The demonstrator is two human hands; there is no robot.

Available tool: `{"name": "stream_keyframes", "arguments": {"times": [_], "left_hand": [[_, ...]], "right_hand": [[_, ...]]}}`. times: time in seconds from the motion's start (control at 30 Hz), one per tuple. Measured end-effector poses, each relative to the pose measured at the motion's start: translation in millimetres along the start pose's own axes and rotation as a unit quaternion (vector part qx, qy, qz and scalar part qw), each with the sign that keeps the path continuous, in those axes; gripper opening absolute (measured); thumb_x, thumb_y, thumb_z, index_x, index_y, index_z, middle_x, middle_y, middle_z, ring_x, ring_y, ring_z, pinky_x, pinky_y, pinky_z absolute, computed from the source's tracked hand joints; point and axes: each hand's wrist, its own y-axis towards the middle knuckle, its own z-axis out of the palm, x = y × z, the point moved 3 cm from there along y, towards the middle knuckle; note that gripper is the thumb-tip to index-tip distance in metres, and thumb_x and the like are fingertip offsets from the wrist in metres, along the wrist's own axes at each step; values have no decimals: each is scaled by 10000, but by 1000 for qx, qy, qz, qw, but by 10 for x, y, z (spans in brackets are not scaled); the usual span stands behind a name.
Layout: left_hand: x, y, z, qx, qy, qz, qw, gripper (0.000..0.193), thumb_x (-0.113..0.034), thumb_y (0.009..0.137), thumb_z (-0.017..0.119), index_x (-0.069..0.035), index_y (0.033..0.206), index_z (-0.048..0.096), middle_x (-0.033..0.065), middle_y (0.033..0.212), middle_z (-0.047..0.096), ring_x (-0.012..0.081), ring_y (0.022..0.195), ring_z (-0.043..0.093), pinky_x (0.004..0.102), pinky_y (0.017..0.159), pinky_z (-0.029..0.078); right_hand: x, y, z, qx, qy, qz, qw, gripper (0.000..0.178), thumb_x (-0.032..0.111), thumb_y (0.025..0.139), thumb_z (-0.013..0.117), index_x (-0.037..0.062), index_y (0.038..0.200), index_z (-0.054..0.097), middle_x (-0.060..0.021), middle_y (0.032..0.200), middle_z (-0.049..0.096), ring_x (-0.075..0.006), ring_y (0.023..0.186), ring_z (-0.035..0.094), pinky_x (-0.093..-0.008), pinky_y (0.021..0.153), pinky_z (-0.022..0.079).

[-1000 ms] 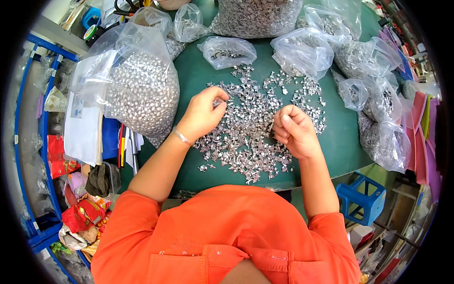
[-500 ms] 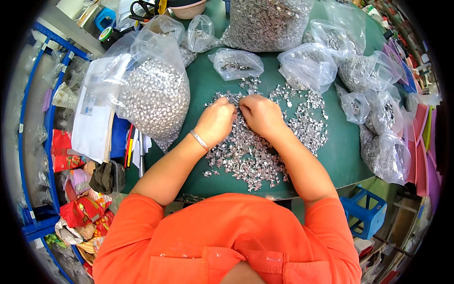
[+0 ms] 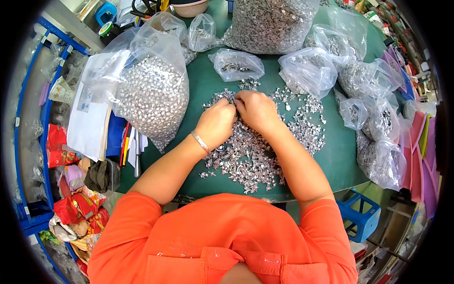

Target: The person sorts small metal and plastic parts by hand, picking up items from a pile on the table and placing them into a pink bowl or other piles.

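Observation:
Small silvery metal pieces lie in a loose pile (image 3: 250, 158) on the green tabletop (image 3: 343, 156). Over the far part of this pile my left hand (image 3: 216, 122), with a bracelet (image 3: 199, 141) at the wrist, has its fingers curled closed. Beside it, my right hand (image 3: 257, 111) is also closed, thumb and fingers pinched together. The fingertips of both hands meet or nearly meet. Whatever they hold is too small or too hidden to name. A few more pieces (image 3: 249, 84) lie just beyond the hands.
A big clear bag of shiny rounded beads (image 3: 153, 90) stands at the left beside papers (image 3: 92, 109). At the back is a large bag of metal pieces (image 3: 269, 23). Smaller bags (image 3: 309, 68) line the right. A blue stool (image 3: 362, 215) is below the table's right edge.
My right hand has shifted slightly left, closer to my left hand. The whole view has tilted a little. Both hands remain closed over the pile.

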Motion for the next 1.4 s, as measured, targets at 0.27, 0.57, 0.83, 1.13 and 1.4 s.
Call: {"name": "stream_keyframes", "arguments": {"times": [0.27, 0.57, 0.83, 1.13, 1.4], "left_hand": [[146, -265, -157, 66, -628, -251, 734, 127, -145, 914, 567, -26, 956, 575, 28, 800, 592, 92, 679, 546, 211, 586, 449], [264, -435, -247, 29, -748, -252, 613, 112, -30, 879, 528, -67, 983, 551, 45, 912, 593, 119, 790, 582, 233, 640, 472], [47, -321, -180, 34, -117, -66, 990, 66, -75, 742, 681, -49, 802, 693, 94, 734, 589, 197, 671, 594, 309, 618, 474], [-45, -241, -160, 0, -9, 8, 1000, 114, -101, 727, 695, -52, 824, 659, 120, 766, 574, 309, 717, 594, 400, 644, 478], [-3, -259, -167, -18, 12, 17, 1000, 96, -107, 758, 680, -52, 835, 665, 122, 765, 567, 321, 717, 585, 397, 644, 474]], "right_hand": [[112, 130, -18, 73, -16, 46, 996, 226, 283, 806, 611, 65, 830, 668, -193, 846, 658, -379, 808, 636, -464, 731, 505], [-75, -40, -102, 69, 188, 75, 977, 156, 193, 803, 581, 47, 831, 626, -127, 768, 645, -271, 691, 624, -368, 637, 488], [-297, -166, -325, 18, 228, 107, 968, 160, 128, 807, 604, -23, 843, 645, -66, 686, 615, -171, 603, 570, -288, 533, 448], [-68, 99, -155, 69, -114, 132, 982, 202, 190, 789, 580, 45, 908, 657, -187, 896, 668, -362, 864, 645, -446, 765, 507], [-83, 173, -273, 143, -45, 118, 982, 238, 193, 743, 635, 9, 893, 658, -126, 831, 669, -263, 752, 648, -363, 673, 511]]}}
